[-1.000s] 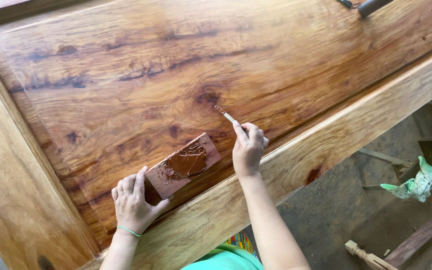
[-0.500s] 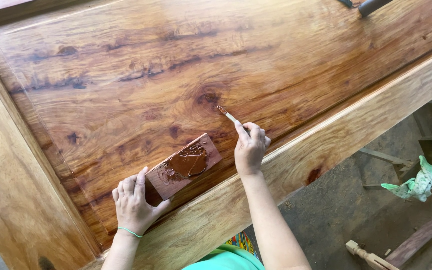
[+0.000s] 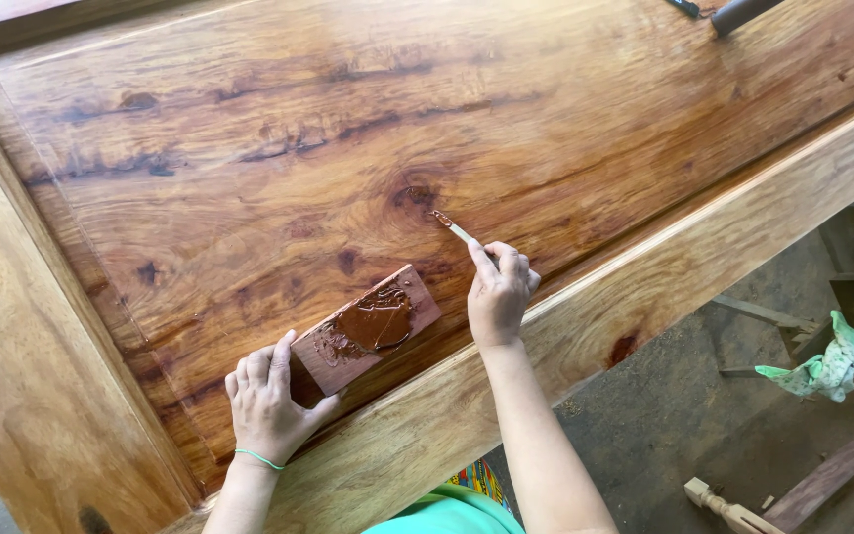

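A large glossy wooden panel (image 3: 279, 148) with dark knots fills the view. My left hand (image 3: 267, 403) grips the near end of a small wooden block (image 3: 368, 328) that rests on the panel and carries a smear of brown paste. My right hand (image 3: 498, 294) holds a thin pale stick (image 3: 452, 228). Its paste-covered tip touches the panel just right of a dark knot (image 3: 413, 195).
A lighter wooden frame rail (image 3: 644, 287) runs along the panel's near edge. A dark tool handle (image 3: 738, 14) lies at the top right. On the dirt floor to the right are a green cloth (image 3: 827, 363), wood scraps and a turned wooden leg (image 3: 728, 510).
The stick's tip and my right hand have shifted slightly to the right and down beside the knot. My left hand and the block have barely moved.
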